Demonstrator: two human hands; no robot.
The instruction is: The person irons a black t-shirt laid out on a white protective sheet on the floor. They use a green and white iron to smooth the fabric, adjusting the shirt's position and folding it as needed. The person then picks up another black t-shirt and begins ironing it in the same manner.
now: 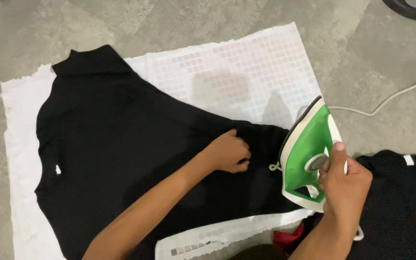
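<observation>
A black shirt lies spread flat on a white cloth with a faint pink check pattern. My left hand presses on the shirt's sleeve area, fingers curled against the fabric. My right hand grips the handle of a green and white electric iron, thumb near its dial. The iron is tilted up on its side at the right edge of the shirt, its soleplate facing left.
The iron's white cord trails right over the grey concrete floor. Another black garment lies at the lower right, with a bit of red fabric beside it. A dark curved object sits at the top right corner.
</observation>
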